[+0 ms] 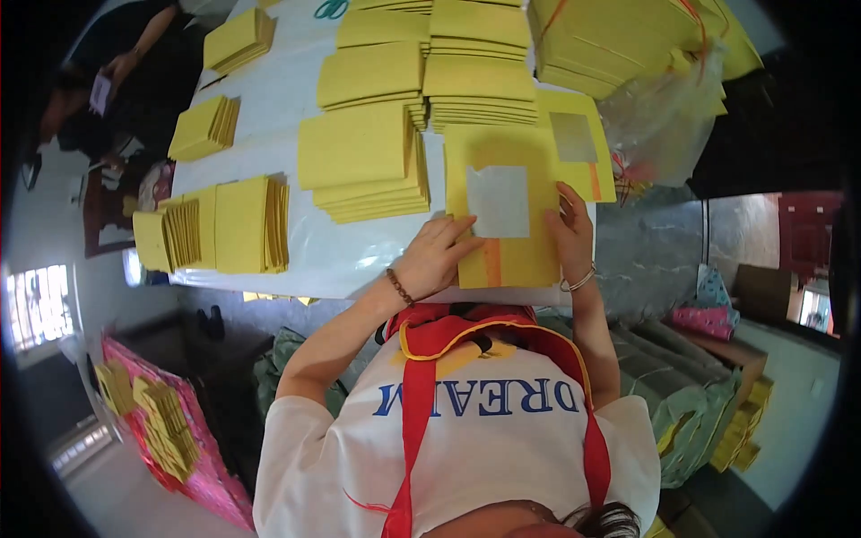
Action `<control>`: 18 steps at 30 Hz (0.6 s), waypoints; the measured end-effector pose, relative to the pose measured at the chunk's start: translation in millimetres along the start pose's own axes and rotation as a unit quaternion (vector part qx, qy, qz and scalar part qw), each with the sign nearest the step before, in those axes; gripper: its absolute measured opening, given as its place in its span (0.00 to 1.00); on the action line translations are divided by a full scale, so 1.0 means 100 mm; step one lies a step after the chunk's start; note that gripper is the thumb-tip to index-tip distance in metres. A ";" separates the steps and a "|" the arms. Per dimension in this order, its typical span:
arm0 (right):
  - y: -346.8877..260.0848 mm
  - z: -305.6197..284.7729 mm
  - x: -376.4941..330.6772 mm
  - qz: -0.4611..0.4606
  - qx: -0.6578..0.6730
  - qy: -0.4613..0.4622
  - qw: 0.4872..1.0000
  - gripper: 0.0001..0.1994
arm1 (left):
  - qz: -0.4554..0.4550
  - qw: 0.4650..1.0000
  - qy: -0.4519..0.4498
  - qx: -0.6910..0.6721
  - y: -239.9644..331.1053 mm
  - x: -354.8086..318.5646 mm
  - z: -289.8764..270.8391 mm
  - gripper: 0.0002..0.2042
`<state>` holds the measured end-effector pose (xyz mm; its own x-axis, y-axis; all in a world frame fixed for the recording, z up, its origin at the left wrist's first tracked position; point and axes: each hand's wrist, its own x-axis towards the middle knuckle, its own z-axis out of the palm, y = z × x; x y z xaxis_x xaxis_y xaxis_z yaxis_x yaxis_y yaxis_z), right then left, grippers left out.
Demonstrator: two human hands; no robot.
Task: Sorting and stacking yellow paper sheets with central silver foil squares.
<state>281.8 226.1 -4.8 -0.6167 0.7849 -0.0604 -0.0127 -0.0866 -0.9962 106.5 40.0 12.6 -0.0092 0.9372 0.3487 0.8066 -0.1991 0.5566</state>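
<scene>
In the head view, the left hand (437, 255) is pressing flat, fingers spread, on a yellow sheet (502, 211) bearing a silver square (499, 201); the right hand (571, 229) is steadying its edge, gripping nothing. Many finished stacks (363, 166) are lying on the white table (296, 247); this sheet is seemingly unfinished.

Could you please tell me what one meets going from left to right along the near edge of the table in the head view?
Fanned yellow sheet stack → left hand → yellow sheet with a silver square → right hand → crumpled clear plastic bag.
</scene>
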 end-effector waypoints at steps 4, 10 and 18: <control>0.11 -0.04 -0.03 -0.035 -0.019 0.013 0.999 0.23 | -0.018 1.000 -0.005 0.005 0.02 0.04 -0.04 0.26; -0.03 0.07 -0.14 -0.028 -0.236 0.007 0.971 0.25 | -0.052 0.998 -0.006 0.020 -0.04 -0.01 -0.11 0.27; -0.04 0.05 -0.11 -0.026 -0.271 -0.033 0.962 0.29 | -0.275 0.914 0.124 -0.271 -0.03 -0.05 -0.05 0.21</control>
<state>285.2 214.9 0.4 -0.6749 0.7375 -0.0242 0.3574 0.2980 -0.8852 101.6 34.8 12.8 -0.5129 0.8580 0.0277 0.2303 0.1064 0.9673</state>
